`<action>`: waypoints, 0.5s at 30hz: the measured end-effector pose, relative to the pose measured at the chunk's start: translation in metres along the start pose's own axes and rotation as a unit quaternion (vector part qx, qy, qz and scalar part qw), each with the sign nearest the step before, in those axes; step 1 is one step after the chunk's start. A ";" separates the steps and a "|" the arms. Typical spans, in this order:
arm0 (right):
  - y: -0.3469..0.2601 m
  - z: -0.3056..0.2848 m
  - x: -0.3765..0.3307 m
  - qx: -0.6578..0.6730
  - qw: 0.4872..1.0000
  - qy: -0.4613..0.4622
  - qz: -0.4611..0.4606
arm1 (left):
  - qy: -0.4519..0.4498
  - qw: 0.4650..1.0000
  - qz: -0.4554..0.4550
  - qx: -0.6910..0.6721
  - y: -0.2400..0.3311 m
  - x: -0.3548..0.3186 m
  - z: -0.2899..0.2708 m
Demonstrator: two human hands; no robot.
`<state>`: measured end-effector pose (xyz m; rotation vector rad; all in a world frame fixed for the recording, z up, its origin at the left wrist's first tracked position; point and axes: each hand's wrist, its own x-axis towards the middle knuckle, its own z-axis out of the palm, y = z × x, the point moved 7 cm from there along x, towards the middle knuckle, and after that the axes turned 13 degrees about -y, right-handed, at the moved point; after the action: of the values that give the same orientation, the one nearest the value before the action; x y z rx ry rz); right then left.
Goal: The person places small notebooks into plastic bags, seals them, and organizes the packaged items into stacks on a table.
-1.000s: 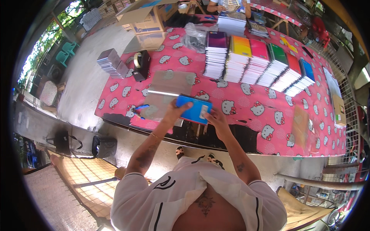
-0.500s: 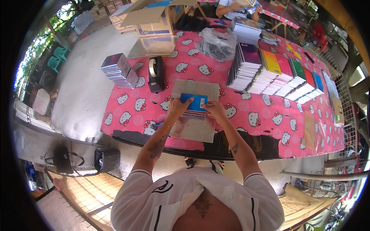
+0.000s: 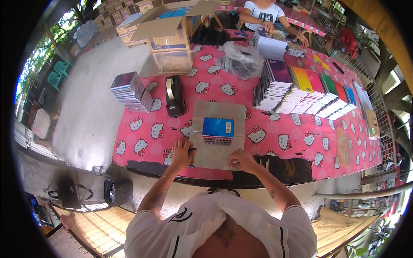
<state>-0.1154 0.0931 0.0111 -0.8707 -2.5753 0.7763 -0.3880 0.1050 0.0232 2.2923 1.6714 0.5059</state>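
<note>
A small stack of spiral notebooks (image 3: 218, 127) with a blue cover on top sits on a translucent plastic sheet (image 3: 202, 112). Left of the sheet's near part, my left hand (image 3: 182, 155) rests on the table with its fingers curled over a small dark-blue object, mostly covered by the hand. My right hand (image 3: 241, 161) is at the sheet's near right edge, thumb and fingers closed together on it. Neither hand touches the notebooks.
A black tape dispenser (image 3: 174, 96) and a notebook stack (image 3: 131, 92) stand to the left. Tall rows of coloured notebooks (image 3: 297, 92) fill the right. Behind are a crumpled plastic bag (image 3: 241, 60), an open carton (image 3: 170, 36) and a person (image 3: 264, 17) handling notebooks.
Both hands have let go of the blue-topped stack and drawn back toward me. The left went to the small dark-blue object, the right to the sheet's near edge. The view has shifted slightly.
</note>
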 end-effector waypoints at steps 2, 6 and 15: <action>0.009 0.000 0.007 0.034 0.998 -0.005 0.044 | 0.024 1.000 -0.017 0.001 -0.022 -0.011 -0.011; 0.019 0.007 0.007 0.061 0.990 -0.028 0.120 | 0.125 0.968 -0.034 -0.214 -0.027 -0.011 -0.043; 0.006 -0.002 0.013 0.008 0.995 0.010 0.099 | 0.036 0.995 -0.083 -0.050 -0.022 -0.028 -0.028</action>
<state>-0.1221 0.1062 0.0113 -1.1350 -2.4885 0.8377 -0.4267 0.0857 0.0360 2.0659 1.8079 0.6278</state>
